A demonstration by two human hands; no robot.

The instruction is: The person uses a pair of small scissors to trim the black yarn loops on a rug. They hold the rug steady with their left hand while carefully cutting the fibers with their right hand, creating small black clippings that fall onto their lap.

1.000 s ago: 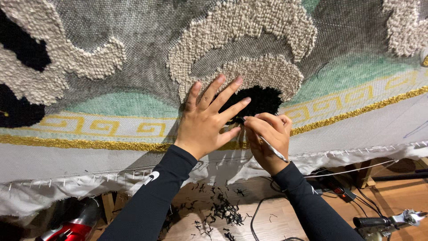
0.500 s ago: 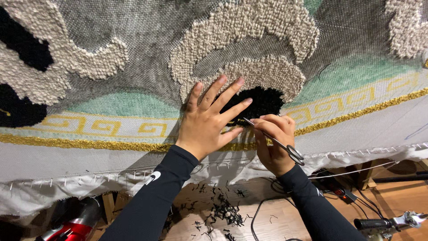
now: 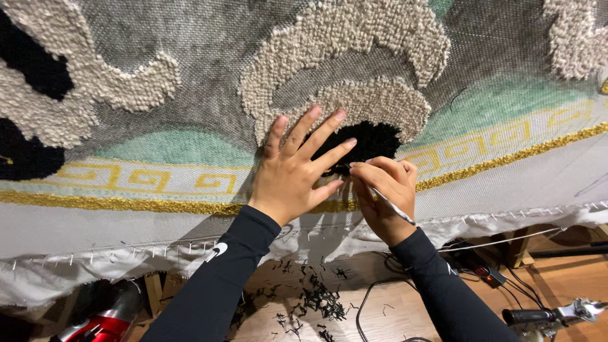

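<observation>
Black tufted patch (image 3: 370,140) sits low-centre on the stretched rug cloth (image 3: 190,69), under a cream looped arch (image 3: 373,104) and just above the gold border line (image 3: 506,155). Thin metal tool (image 3: 386,201) (slim, silvery, pen-like) points its tip into the patch's lower-left edge; tip itself too small to make out. R hand (image 3: 383,190) has fingers pressed together, pinching the tool near the front, shaft running back over the wrist. L hand (image 3: 297,168) lies flat on the cloth w/ fingers spread wide, fingertips reaching onto the black patch and the cream loops, thumb close to the R hand's knuckles. Both arms in black sleeves.

Outward: mint-green band (image 3: 171,147) w/ a yellow key pattern (image 3: 114,177) runs along the lower rug; grey mesh backing above, more cream shapes and black areas at far left. Cloth's bottom edge is fixed along the frame w/ a row of small pins or staples. Below on the wood floor (image 3: 392,313): black yarn clippings (image 3: 310,304), dark cables, a red-and-silver object (image 3: 95,326) at lower left, a handled tool (image 3: 551,315) at lower right.
</observation>
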